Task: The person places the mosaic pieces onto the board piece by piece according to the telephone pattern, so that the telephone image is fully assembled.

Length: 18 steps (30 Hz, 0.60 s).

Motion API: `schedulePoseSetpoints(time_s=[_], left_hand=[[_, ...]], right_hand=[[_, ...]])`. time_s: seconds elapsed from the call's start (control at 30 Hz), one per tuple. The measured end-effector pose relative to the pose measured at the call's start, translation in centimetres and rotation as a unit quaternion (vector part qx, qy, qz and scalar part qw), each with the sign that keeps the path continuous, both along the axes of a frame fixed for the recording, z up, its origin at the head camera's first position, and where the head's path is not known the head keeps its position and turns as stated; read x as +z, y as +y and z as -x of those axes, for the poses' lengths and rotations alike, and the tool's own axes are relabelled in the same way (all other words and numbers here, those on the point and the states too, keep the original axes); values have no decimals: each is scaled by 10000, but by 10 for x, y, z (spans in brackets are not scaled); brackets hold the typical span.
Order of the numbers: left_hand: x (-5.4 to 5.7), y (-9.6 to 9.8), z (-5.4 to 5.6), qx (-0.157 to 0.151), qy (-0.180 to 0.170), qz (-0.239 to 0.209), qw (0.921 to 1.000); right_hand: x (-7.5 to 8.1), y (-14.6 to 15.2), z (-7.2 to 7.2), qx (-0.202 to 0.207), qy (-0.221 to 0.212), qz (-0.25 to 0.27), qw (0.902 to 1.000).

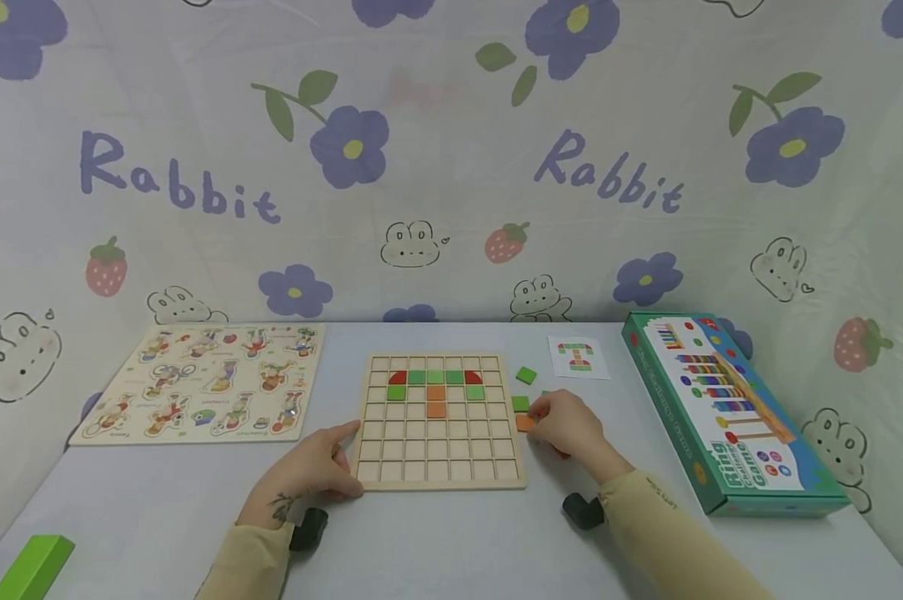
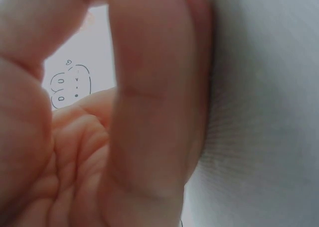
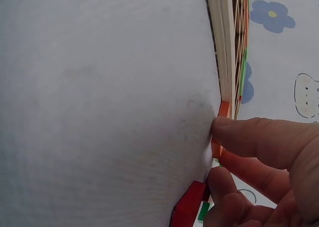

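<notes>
A wooden grid board [image 1: 436, 484] lies flat, with red quarter-round, green and orange tiles in its upper cells. My left hand [image 1: 312, 465] touches the board's left edge, index finger above and thumb near the lower corner; in the left wrist view its fingers [image 2: 149, 92] fill the picture. Beside the board's right edge, my right hand [image 1: 574, 427] pinches an orange square tile [image 1: 524, 423] between thumb and fingers, close to the table. A red tile [image 3: 188, 206] lies beneath that hand, mostly hidden from the head view. Green tiles [image 1: 525, 375] lie just beyond it.
A pattern card [image 1: 596, 361] lies behind the loose tiles. The green game box [image 1: 744, 417] stands at the right, a wooden picture puzzle board [image 1: 196, 387] at the left. Near the front left is a green block [image 1: 34, 567]. A printed cloth hangs behind the table.
</notes>
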<state>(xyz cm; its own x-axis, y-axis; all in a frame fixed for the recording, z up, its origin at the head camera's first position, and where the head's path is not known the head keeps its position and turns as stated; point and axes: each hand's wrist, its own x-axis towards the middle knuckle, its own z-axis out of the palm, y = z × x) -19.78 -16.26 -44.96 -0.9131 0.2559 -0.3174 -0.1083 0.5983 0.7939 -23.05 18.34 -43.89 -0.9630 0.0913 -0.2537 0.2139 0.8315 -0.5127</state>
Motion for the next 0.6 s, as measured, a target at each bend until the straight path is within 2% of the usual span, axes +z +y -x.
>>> schedulePoseSetpoints(time_s=[0.3,0.4,0.5,0.6], left_hand=[[1,0,1,-51,33,-10,10000],[0,0,1,-83,41,15,10000],[0,-1,1,-88,47,50,9999],[0,-1,1,-80,47,59,9999]], right_hand=[[3,1,0,28,2,-129,9999],[5,1,0,-30,182,-44,9998],[8,-3,0,-10,631,398,9972],[8,-10,1,108,1119,1297,9852]])
